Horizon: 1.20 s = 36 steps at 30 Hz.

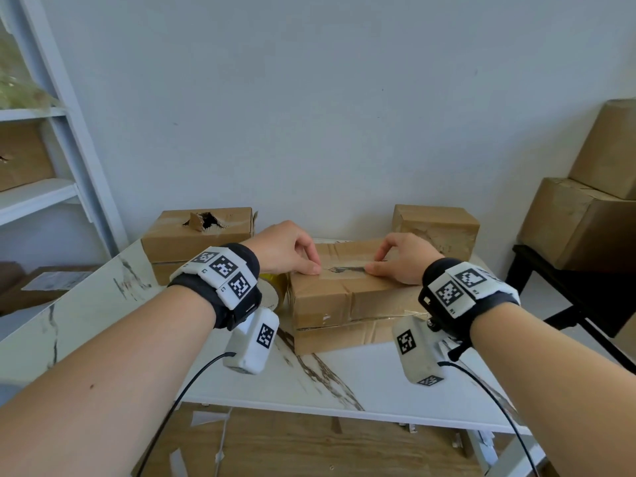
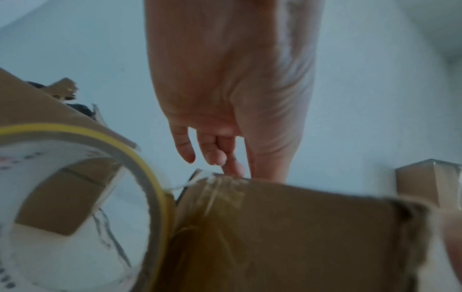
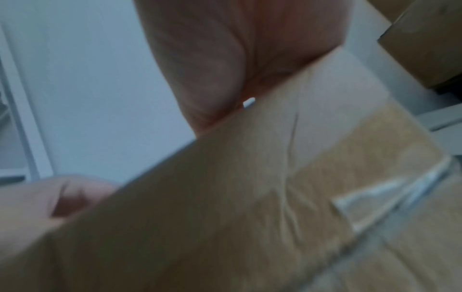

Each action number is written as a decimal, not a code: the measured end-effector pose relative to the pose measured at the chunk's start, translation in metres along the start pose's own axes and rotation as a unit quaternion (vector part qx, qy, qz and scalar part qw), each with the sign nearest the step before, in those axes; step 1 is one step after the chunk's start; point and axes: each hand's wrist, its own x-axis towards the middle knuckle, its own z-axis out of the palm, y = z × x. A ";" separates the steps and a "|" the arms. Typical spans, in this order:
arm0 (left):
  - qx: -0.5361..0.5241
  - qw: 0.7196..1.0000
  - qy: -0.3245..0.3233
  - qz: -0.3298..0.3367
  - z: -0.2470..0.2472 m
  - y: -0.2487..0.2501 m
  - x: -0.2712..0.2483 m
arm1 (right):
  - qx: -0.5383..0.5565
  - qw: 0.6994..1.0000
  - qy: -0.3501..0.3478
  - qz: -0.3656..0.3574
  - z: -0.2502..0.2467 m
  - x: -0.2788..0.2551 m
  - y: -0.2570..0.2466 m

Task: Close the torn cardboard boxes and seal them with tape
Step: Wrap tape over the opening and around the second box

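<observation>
A brown cardboard box [image 1: 344, 297] lies in the middle of the marble table, with a dark tear [image 1: 346, 269] along its top. My left hand [image 1: 311, 265] presses thumb and bent fingertips on the top at the tear's left end. At the tear's right end my right hand [image 1: 375, 265] presses the same way. Nothing shows between the fingers of either hand. A roll of clear tape [image 1: 273, 290] stands against the box's left side, partly behind my left wrist. In the left wrist view the tape roll [image 2: 75, 197] touches the box [image 2: 300, 227], and clear tape wraps that corner.
A second box [image 1: 199, 232] with a ragged hole in its top stands at the back left. A third box [image 1: 437, 228] is at the back right. Stacked boxes [image 1: 585, 215] sit on a dark stand to the right, white shelves [image 1: 41, 194] to the left. Paper scraps litter the floor.
</observation>
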 end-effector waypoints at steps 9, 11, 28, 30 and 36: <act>-0.016 0.996 0.082 -0.002 -0.013 -0.027 -0.011 | -0.075 0.996 0.051 0.016 -0.010 -0.008 -0.002; 0.000 0.993 0.113 -0.020 -0.014 -0.036 -0.011 | -0.103 0.993 0.048 0.024 -0.005 -0.008 -0.014; -0.118 0.983 0.024 -0.136 -0.009 -0.075 -0.021 | -0.090 0.988 -0.111 -0.055 0.041 0.000 -0.084; -0.163 0.972 0.013 -0.171 -0.010 -0.080 -0.025 | -0.067 0.988 -0.124 -0.062 0.039 0.001 -0.080; -0.125 0.980 0.017 -0.153 -0.013 -0.072 -0.022 | -0.036 0.987 -0.136 -0.077 0.037 0.008 -0.076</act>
